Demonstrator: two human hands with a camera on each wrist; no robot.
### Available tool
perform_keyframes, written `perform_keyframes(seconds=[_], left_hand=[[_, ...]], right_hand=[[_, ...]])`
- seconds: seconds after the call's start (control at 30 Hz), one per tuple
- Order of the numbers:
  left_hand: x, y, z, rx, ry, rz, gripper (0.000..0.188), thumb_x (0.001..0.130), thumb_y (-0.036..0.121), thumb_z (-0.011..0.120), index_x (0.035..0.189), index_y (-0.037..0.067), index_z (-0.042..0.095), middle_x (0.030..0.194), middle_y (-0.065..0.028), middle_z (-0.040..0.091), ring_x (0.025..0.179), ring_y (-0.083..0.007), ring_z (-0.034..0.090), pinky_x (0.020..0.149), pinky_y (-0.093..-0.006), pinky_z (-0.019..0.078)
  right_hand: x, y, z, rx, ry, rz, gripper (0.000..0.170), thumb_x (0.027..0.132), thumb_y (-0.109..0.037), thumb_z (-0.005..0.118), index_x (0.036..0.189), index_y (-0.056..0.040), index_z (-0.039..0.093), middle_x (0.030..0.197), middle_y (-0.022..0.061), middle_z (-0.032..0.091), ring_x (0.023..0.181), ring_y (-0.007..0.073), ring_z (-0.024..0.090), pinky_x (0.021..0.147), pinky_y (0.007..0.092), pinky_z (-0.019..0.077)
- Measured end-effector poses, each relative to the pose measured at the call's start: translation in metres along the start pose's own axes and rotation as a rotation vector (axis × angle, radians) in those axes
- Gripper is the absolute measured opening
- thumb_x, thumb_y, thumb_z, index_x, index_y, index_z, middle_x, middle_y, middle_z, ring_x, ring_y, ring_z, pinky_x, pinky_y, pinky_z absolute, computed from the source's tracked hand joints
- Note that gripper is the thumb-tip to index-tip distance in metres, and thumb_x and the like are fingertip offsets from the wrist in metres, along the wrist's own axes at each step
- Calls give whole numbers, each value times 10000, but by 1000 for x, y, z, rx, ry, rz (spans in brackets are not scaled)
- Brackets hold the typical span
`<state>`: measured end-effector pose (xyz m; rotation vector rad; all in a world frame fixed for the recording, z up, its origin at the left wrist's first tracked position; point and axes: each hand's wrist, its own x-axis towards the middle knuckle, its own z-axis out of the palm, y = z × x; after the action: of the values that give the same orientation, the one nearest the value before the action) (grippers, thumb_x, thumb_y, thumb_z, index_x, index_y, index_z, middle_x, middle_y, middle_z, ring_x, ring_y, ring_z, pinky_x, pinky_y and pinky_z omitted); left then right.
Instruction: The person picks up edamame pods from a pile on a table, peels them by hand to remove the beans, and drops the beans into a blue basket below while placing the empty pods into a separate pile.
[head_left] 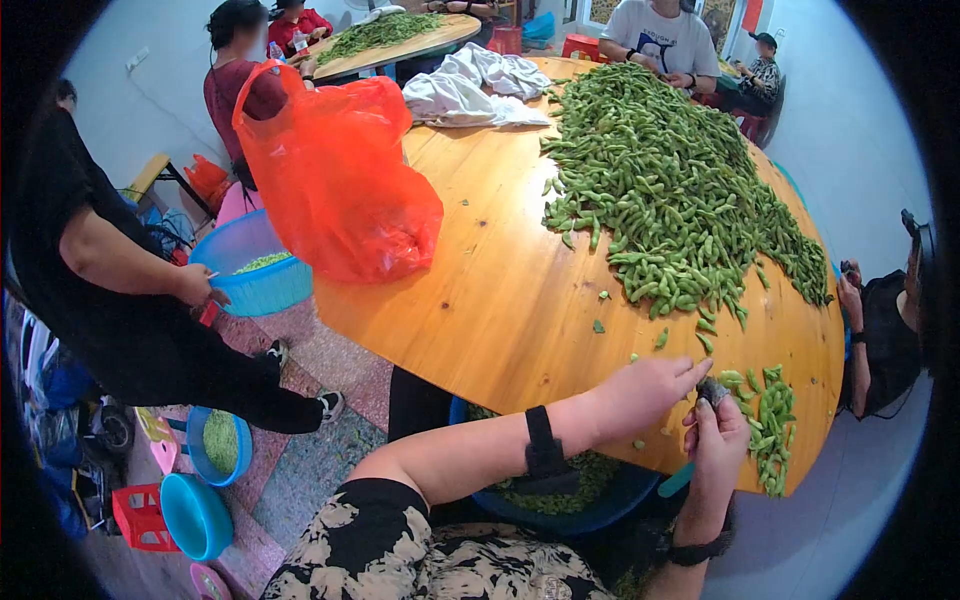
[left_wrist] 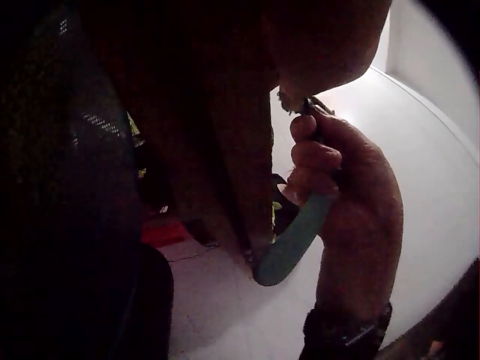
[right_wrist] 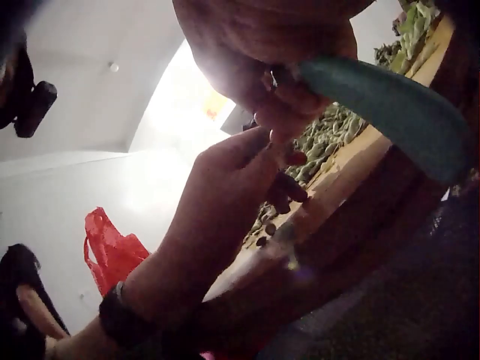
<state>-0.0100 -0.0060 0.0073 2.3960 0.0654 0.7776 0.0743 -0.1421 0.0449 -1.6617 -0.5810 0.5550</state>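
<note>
My right hand grips a tool by its green handle, fingers curled round it, at the table's front edge. A small dark piece is at its thumb and fingertips; what it is I cannot tell. My left hand reaches in from the left, fingers extended, its tips close to that piece. In the right wrist view the left hand meets the right hand below the green handle. Loose green pods lie just right of the hands, a large pod heap beyond.
A red plastic bag and a pale cloth lie on the wooden table. Below its front edge stands a blue tub of green pieces. Several people are around; one in black stands at left near basins and stools.
</note>
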Motion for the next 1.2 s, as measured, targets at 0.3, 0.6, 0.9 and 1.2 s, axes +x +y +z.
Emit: perform_keyframes(seconds=[0.3,0.6,0.9,1.2], left_hand=[[1,2,9,-267,16,-87,486,862,79,532,1311,-48,398,976,-221,601,863,-376,613,712,-417,511],[5,-5,4,-414,39,-112,243,898,74,502,1110,-35,547,872,-237,618,822,-429,597,731,-451,490],[9,-5,-3,-908,-35,-431,230,959,156,491,1067,-27,578,726,-79,629,618,-111,610,555,-266,495],[8,-6,-7,-1050,-39,-408,227,956,145,512,1099,-17,580,747,-40,640,597,-85,597,548,-225,483]], right_hand=[[-6,3,-1,180,-19,9,121,913,-75,544,995,-11,606,675,22,588,425,43,462,366,164,330],[2,17,4,390,-69,138,130,911,-95,539,1010,-37,599,666,19,576,397,44,435,339,171,306],[12,15,-5,511,-126,309,161,903,-76,521,1053,-35,563,671,29,565,389,48,422,327,171,307],[9,6,0,646,-185,286,173,903,-71,507,1057,-2,546,663,38,556,381,50,409,317,163,304]])
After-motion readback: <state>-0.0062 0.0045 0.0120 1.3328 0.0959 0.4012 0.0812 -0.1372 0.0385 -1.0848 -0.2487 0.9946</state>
